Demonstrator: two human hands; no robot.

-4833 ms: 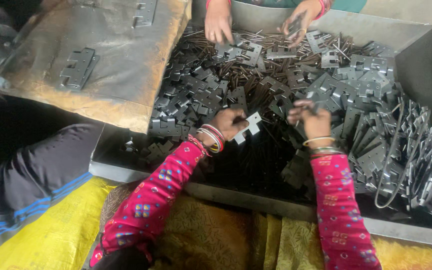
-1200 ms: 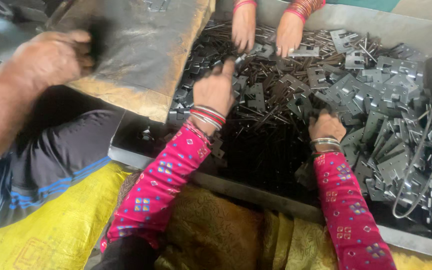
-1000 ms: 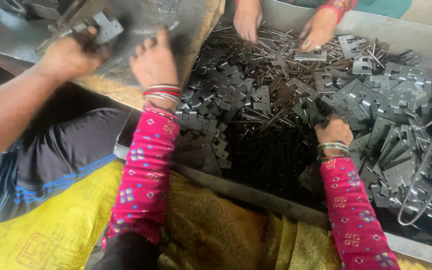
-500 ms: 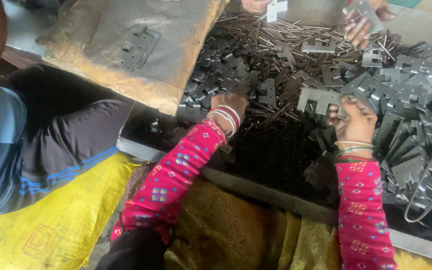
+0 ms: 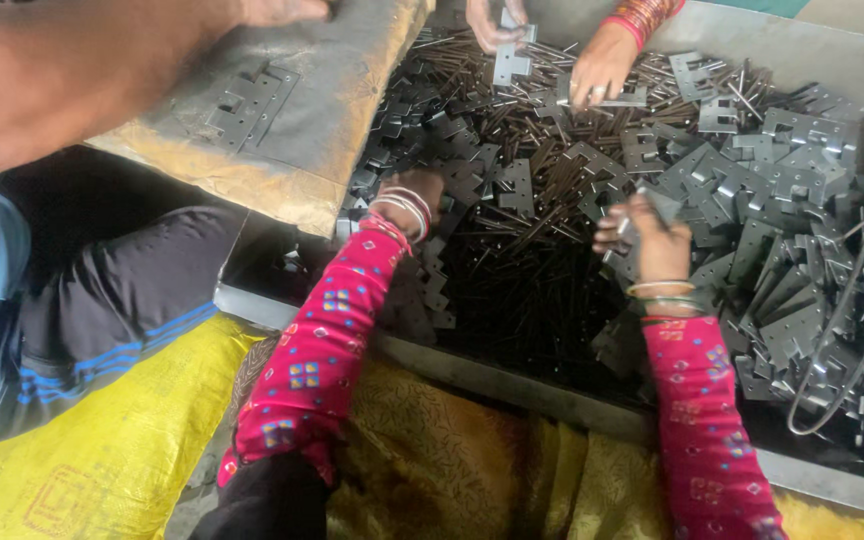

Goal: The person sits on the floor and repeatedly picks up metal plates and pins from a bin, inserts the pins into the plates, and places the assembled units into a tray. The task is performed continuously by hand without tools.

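Note:
My left hand [image 5: 415,196] reaches down into a heap of grey metal hinge plates [image 5: 472,175], fingers curled among them and hidden from above. Further right, my right hand [image 5: 652,238] pinches a small grey hinge plate [image 5: 658,204] just above the heap. Both arms wear pink patterned sleeves and bangles. Dark thin metal pins [image 5: 527,290] fill the middle of the big metal tray [image 5: 552,392] between my hands.
A worn board [image 5: 282,150] with a few hinge plates [image 5: 249,102] lies over the tray's left end. Another person's bare arm [image 5: 72,80] crosses above it. A third person's hands [image 5: 600,68] work at the far side, one holding a plate [image 5: 510,62]. Bent wire loops [image 5: 852,370] lie at the right.
My left hand went to the board and came back into the heap. My right hand lifted a plate. The person at the left stretched an arm across the board.

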